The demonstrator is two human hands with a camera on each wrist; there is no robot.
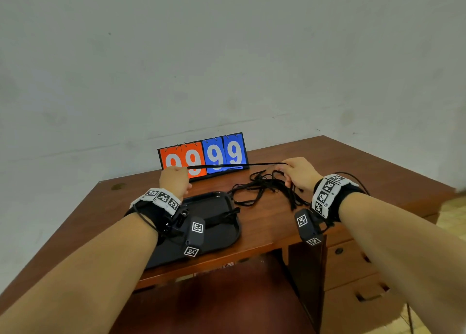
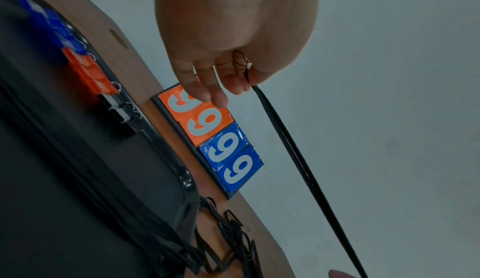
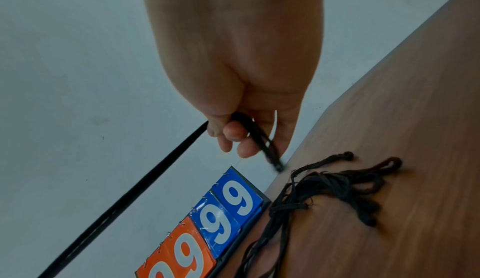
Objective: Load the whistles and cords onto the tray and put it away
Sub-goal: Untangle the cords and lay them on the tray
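One black cord (image 1: 237, 164) is stretched taut in the air between my two hands, in front of the scoreboard. My left hand (image 1: 174, 179) pinches its left end (image 2: 246, 77) with curled fingers. My right hand (image 1: 297, 172) grips the other end (image 3: 249, 130), and a short tail hangs below it. A tangled pile of black cords (image 1: 267, 186) lies on the desk under my right hand. The black tray (image 1: 214, 205) sits below my left wrist with cords across it. Blue (image 2: 52, 26), orange (image 2: 88, 71) and black whistles (image 2: 116, 108) line its far rim.
A flip scoreboard (image 1: 204, 156) reading 99 99 stands at the desk's back edge against the wall. The wooden desk (image 1: 353, 162) has drawers (image 1: 353, 265) at the right. A dark red chair seat (image 1: 227, 296) sits under the front edge.
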